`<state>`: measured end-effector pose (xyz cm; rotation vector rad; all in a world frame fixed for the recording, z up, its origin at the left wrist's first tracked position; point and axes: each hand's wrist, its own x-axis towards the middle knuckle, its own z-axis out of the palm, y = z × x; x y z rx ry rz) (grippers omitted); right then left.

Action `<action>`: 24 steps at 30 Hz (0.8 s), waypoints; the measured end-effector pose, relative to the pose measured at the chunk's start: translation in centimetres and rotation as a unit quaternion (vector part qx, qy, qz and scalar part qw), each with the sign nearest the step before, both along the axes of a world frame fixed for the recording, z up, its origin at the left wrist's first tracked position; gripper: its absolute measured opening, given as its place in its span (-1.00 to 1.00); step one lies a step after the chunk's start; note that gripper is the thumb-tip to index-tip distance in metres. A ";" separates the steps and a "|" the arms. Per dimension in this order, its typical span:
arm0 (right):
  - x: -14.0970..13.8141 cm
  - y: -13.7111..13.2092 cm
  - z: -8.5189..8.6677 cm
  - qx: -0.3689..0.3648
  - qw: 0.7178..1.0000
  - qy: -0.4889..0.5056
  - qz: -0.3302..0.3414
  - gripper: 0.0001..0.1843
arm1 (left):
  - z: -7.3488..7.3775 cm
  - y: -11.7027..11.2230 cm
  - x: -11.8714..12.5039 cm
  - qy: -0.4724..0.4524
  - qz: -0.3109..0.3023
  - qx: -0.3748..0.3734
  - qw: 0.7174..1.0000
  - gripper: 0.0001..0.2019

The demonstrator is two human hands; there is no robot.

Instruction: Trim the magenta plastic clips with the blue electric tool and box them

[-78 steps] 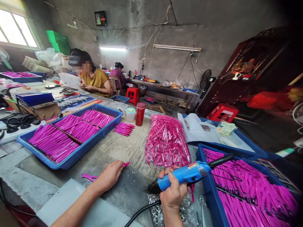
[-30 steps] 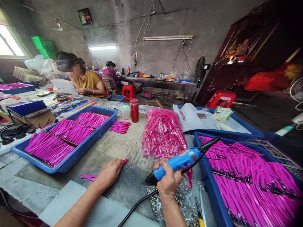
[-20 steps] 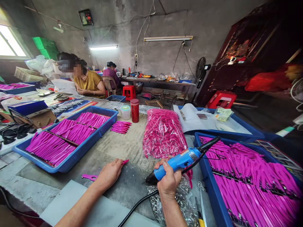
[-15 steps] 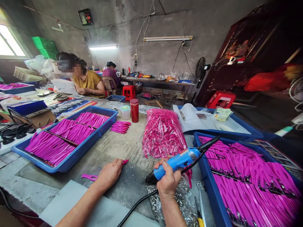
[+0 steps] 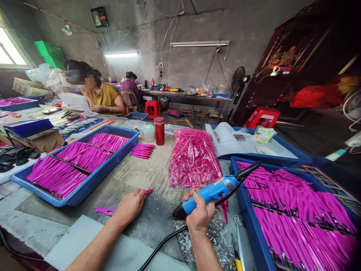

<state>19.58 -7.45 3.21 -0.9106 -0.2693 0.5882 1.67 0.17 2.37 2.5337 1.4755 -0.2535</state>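
My right hand (image 5: 200,212) is wrapped round a blue electric screwdriver (image 5: 210,194), its black tip pointing left, above the table. The fingers of my left hand (image 5: 132,205) are closed on a small pink plastic piece (image 5: 149,192), whose pointed end sticks out to the right. Beside my left wrist lies a magenta forked plastic part (image 5: 105,211). Tiny metal nuts or rings (image 5: 158,203) are scattered on the table between my hands. Under the right forearm is a clear plastic bag of small metal parts (image 5: 218,235).
Blue trays of magenta parts stand left (image 5: 81,188) and right (image 5: 242,203). A bulging bag of pink pieces (image 5: 194,158) lies ahead, near a red cup (image 5: 159,131). Scissors (image 5: 238,229) and a yellow-handled screwdriver (image 5: 238,263) lie at right. A co-worker (image 5: 105,96) sits across the table.
The view has shifted very slightly. Both hands keep their holds and positions, with no clear movement of the things around them.
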 end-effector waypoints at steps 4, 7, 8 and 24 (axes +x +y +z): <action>0.0 0.1 0.0 0.001 1.000 0.000 -0.001 -0.51 | 0.1 -0.3 0.2 0.011 0.011 0.000 1.000 -0.73; 0.1 0.1 -0.2 0.002 1.000 -0.002 0.003 -0.51 | 0.3 -0.7 0.3 0.021 0.014 -0.004 1.000 -0.72; 0.1 0.0 -0.2 0.002 1.000 -0.003 0.004 -0.52 | 0.4 -0.8 0.2 0.021 0.014 -0.007 1.000 -0.72; 0.0 0.0 -0.1 -0.007 1.000 0.011 0.000 -0.50 | -1.2 -0.4 -1.2 -0.056 0.010 0.087 0.995 -0.75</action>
